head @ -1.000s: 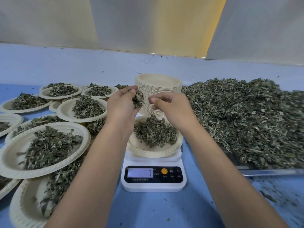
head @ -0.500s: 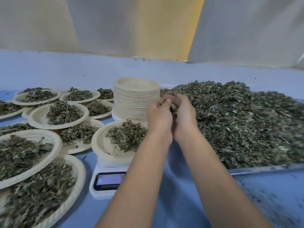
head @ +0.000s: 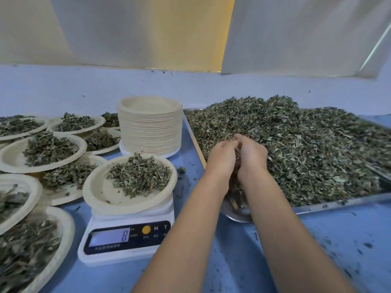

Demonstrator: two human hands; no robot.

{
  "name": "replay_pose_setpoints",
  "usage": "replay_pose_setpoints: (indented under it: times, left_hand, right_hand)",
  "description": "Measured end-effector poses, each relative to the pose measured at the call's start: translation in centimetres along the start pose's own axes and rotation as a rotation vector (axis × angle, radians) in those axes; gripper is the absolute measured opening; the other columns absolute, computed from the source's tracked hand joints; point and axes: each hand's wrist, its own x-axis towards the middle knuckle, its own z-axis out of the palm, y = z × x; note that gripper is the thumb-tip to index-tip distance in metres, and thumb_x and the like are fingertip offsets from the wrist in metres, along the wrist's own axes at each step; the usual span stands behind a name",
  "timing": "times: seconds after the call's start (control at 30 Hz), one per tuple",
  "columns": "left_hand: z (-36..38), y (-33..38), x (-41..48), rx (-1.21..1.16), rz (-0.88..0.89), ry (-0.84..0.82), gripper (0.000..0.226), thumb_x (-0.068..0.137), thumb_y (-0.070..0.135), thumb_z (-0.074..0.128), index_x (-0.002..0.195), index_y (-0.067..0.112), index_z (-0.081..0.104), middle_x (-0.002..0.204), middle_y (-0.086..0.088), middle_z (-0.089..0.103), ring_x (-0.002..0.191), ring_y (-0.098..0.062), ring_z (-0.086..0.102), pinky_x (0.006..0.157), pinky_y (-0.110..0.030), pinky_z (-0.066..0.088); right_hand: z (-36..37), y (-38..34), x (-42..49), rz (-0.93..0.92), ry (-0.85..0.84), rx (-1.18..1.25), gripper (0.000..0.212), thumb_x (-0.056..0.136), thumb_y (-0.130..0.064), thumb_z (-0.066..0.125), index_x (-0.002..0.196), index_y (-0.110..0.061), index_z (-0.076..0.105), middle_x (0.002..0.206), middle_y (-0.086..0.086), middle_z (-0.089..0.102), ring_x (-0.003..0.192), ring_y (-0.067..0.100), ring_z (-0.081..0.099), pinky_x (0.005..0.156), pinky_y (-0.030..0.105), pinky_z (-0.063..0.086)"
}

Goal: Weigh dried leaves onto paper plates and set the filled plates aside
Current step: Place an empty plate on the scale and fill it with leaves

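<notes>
A white digital scale (head: 127,240) stands at centre left and its display reads 8. On it sits a paper plate (head: 95,191) with a mound of dried leaves (head: 139,174). To the right, a metal tray (head: 338,203) holds a big pile of dried leaves (head: 306,149). My left hand (head: 221,157) and my right hand (head: 252,155) are pressed side by side over the pile's near left corner. Their fingers curl inward around a small clump of leaves between the palms.
A tall stack of empty paper plates (head: 150,127) stands behind the scale. Several filled plates (head: 12,157) overlap across the left side. Leaf crumbs dot the blue table (head: 317,250) in front of the tray. A pale wall runs along the back.
Both hands have left the plate on the scale and moved right to the pile in the tray. The scale reading has gone from 7 to 8.
</notes>
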Motion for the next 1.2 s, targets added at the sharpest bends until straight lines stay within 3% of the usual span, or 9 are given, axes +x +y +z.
replay_pose_setpoints:
  times: [0.1,0.23,0.4,0.67,0.9,0.93,0.97,1.07,1.2]
  left_hand:
    - [-0.3,0.0,0.2,-0.026,0.018,0.013,0.032,0.097,0.017,0.045,0.126,0.017,0.057,0.136,0.001,0.05,0.107,-0.011,0.043,0.084,-0.025,0.034]
    - [-0.5,0.3,-0.2,-0.114,0.045,0.034,0.026,0.095,0.01,0.043,0.111,0.014,0.063,0.129,-0.007,0.056,0.113,-0.018,0.052,0.099,-0.038,0.044]
    - [-0.6,0.6,-0.6,-0.105,0.084,-0.009,0.026,0.097,0.013,0.043,0.113,0.018,0.061,0.091,0.012,0.057,0.079,0.005,0.05,0.063,-0.015,0.037]
    - [-0.6,0.1,-0.5,-0.086,0.111,-0.068,0.018,0.098,0.017,0.045,0.094,0.011,0.061,0.077,0.003,0.052,0.072,-0.011,0.049,0.077,-0.03,0.042]
    - [-2.5,1.3,-1.0,-0.132,0.208,0.088,0.021,0.093,0.003,0.044,0.088,0.014,0.062,0.083,-0.003,0.062,0.074,-0.014,0.057,0.072,-0.029,0.047]
    - [-3.3,1.7,-1.1,-0.12,0.231,0.115,0.02,0.093,0.002,0.045,0.091,0.012,0.062,0.085,-0.004,0.062,0.077,-0.016,0.057,0.073,-0.029,0.047]
    - [-4.3,2.2,-1.1,-0.131,0.255,0.137,0.02,0.092,0.001,0.044,0.094,0.011,0.061,0.083,-0.005,0.062,0.077,-0.016,0.057,0.071,-0.028,0.047]
    - [-7.6,3.6,-1.7,-0.247,0.318,0.169,0.023,0.093,-0.005,0.041,0.085,0.008,0.059,0.076,-0.004,0.058,0.068,-0.013,0.055,0.059,-0.017,0.045]
    - [-13.1,5.0,-2.3,-0.29,0.371,0.267,0.024,0.093,-0.002,0.04,0.088,0.008,0.061,0.089,-0.005,0.065,0.091,-0.018,0.064,0.084,-0.022,0.051]
  right_hand:
    - [0.2,0.6,0.7,-0.102,-0.007,-0.021,0.029,0.088,0.005,0.049,0.112,0.003,0.066,0.116,0.016,0.067,0.109,0.029,0.062,0.087,0.034,0.052]
    - [-0.1,1.0,0.7,-0.205,-0.045,-0.016,0.041,0.087,0.014,0.046,0.092,-0.019,0.069,0.097,-0.006,0.066,0.097,0.009,0.063,0.082,0.023,0.053]
    - [0.1,1.3,0.5,-0.204,-0.065,-0.042,0.026,0.088,0.002,0.055,0.087,-0.019,0.068,0.104,0.007,0.07,0.094,0.018,0.066,0.085,0.029,0.054]
    - [0.5,1.3,0.2,-0.086,-0.131,0.007,0.022,0.093,-0.009,0.055,0.074,-0.013,0.063,0.062,0.001,0.056,0.047,0.006,0.05,0.039,0.015,0.035]
    - [1.6,0.6,-2.2,-0.136,-0.177,0.039,0.02,0.094,-0.007,0.049,0.086,-0.014,0.067,0.096,0.009,0.067,0.062,0.017,0.065,0.055,0.022,0.046]
    - [2.0,0.7,-2.4,-0.159,-0.184,0.012,0.02,0.094,-0.007,0.049,0.088,-0.012,0.067,0.1,0.014,0.066,0.072,0.002,0.043,0.063,0.026,0.047]
    - [2.5,0.8,-2.8,-0.181,-0.207,-0.026,0.019,0.095,-0.006,0.048,0.091,-0.011,0.066,0.1,0.017,0.067,0.106,0.031,0.059,0.07,0.027,0.048]
    - [3.4,1.2,-3.6,-0.268,-0.41,-0.17,0.02,0.091,0.001,0.051,0.105,-0.004,0.065,0.086,0.008,0.064,0.076,0.011,0.058,0.074,0.021,0.05]
    - [5.6,1.6,-5.3,-0.38,-0.693,-0.666,0.014,0.086,-0.011,0.065,0.1,-0.014,0.069,0.094,0.002,0.069,0.081,0.008,0.06,0.07,0.017,0.044]
